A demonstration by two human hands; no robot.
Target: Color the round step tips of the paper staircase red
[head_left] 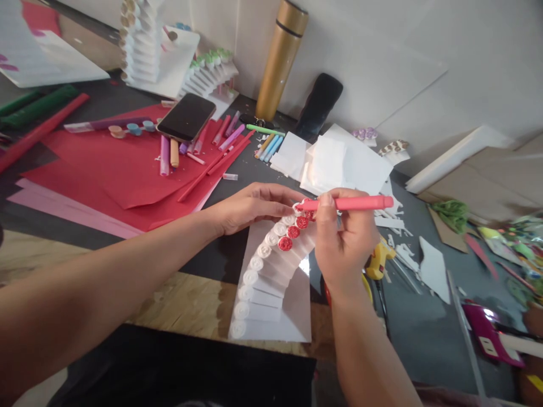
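My right hand (pixel 345 243) is closed round a red felt-tip marker (pixel 360 203), its tip against a rose at the far end of a curved white paper model (pixel 271 288). Rolled white paper roses (pixel 257 263) line the model's outer edge, and several red-coloured roses (pixel 285 243) sit beside them near the far end. My left hand (pixel 254 208) grips that far end, thumb and fingers on either side of the roses. White folded steps run along the curve, on a white base card that overhangs the table's front edge. The marker tip is partly hidden.
Left of the hands, red sheets (pixel 119 169) lie under a phone (pixel 186 117) and loose markers (pixel 237 137). A gold flask (pixel 281 62) stands by the wall. White paper scraps (pixel 326 164) lie behind the model; a yellow glue gun (pixel 379 260) is close to my right wrist.
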